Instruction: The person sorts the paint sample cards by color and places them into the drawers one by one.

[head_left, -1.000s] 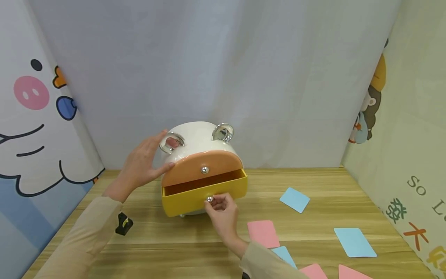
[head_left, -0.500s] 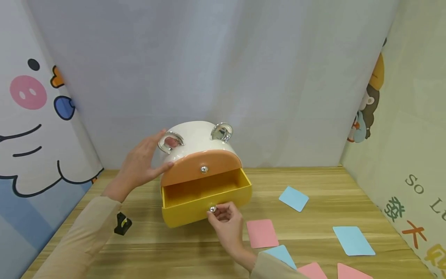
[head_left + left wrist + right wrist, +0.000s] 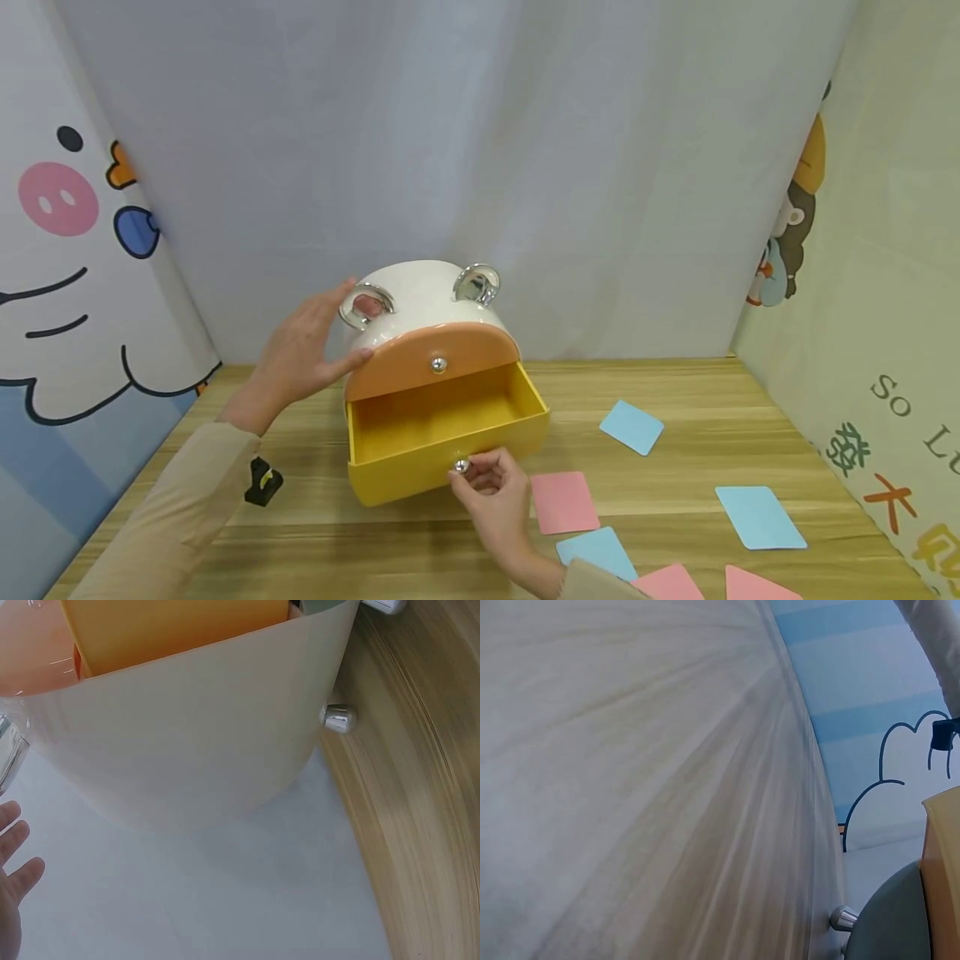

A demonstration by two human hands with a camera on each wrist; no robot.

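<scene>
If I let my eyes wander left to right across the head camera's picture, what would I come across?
Pink snout drawing, left hand, silver knob on the orange front, right hand, uppermost blue card, rightmost blue card, reddish character on the wall.

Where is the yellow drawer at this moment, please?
In the head view, the yellow drawer juts out slightly left of centre, below the orange front, its silver knob in the right hand.

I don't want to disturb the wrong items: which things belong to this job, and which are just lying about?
Part of the job:
white box, left grip at its side
yellow drawer, open
drawer knob, pinched by right grip

Probably just lying about, none held:
blue cards
pink cards
black thing, too small to identify
</scene>
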